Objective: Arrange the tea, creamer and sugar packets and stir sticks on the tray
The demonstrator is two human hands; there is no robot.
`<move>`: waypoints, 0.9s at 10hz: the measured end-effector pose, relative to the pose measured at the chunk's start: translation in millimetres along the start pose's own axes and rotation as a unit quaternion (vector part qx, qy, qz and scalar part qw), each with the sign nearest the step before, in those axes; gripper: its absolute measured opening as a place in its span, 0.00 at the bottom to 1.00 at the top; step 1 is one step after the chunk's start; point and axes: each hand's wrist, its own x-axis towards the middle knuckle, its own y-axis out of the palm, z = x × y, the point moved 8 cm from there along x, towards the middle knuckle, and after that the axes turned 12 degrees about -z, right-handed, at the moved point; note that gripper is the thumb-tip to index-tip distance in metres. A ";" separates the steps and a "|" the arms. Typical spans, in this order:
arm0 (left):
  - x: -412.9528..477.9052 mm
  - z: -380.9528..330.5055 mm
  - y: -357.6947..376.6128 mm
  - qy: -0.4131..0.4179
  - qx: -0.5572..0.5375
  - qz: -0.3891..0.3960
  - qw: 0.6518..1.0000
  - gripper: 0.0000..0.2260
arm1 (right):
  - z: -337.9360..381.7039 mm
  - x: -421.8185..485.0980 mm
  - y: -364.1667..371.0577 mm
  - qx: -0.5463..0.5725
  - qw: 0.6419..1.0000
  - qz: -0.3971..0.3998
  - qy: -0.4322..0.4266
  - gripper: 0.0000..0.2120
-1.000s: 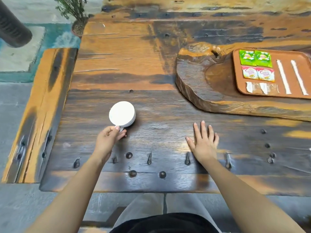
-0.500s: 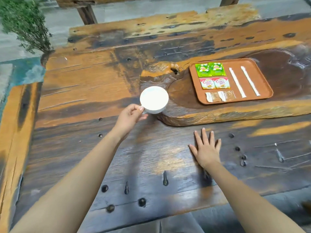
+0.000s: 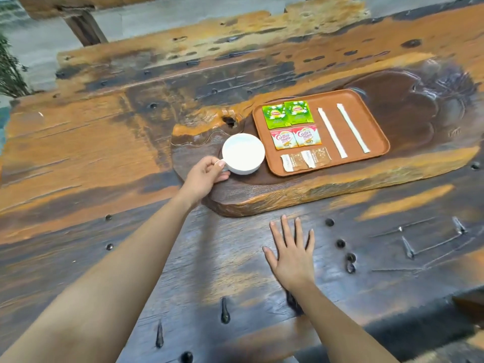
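A brown tray (image 3: 377,119) sits on a raised wooden slab. On it lie two green tea packets (image 3: 287,114), two creamer packets (image 3: 295,137) below them, two clear sugar packets (image 3: 305,159) at the front, and two white wrapped stir sticks (image 3: 343,131) on the right half. My left hand (image 3: 205,176) grips the handle of a white cup (image 3: 243,153), which is just left of the tray on the slab. My right hand (image 3: 292,254) rests flat on the table, fingers spread, holding nothing.
The wooden slab (image 3: 301,192) stands higher than the dark, nail-studded table top (image 3: 183,258). A potted plant (image 3: 9,72) is at the far left edge. A wooden bench leg (image 3: 83,24) shows beyond the table.
My left hand carried the white cup from the table's near left forward and right, up onto the slab beside the tray. My right hand stayed flat on the table.
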 end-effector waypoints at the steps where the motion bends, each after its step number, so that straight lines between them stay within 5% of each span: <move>1: 10.2 -0.7 5.0 0.006 0.011 0.013 1.000 0.07 | -1.0 0.9 1.3 -0.002 1.000 -0.003 -0.002 0.30; 9: 19.1 -10.1 -15.6 0.002 0.061 -0.074 0.995 0.07 | -0.9 0.0 6.7 -0.002 0.999 -0.037 -0.006 0.30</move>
